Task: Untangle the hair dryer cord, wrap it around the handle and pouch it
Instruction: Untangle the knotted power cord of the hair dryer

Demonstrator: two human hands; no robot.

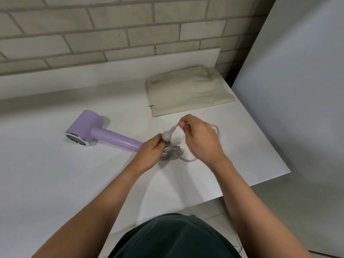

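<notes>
L hand [150,152] grips plug [167,135], R hand [202,139] pinches cord [172,153] by dryer [96,130].

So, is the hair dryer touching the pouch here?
Apart. The head view shows a strip of bare white table between the purple hair dryer and the beige pouch.

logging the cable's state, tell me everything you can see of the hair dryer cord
The cord is pale grey-white and looks rubbery. Most of it sits in a knotted bundle on the white table beside the handle end of the lilac hair dryer. The left hand grips the bundle by the blurred plug; the right hand pinches a strand raised above it. One loose loop curves out beyond the right hand, another trails on the table.
</notes>
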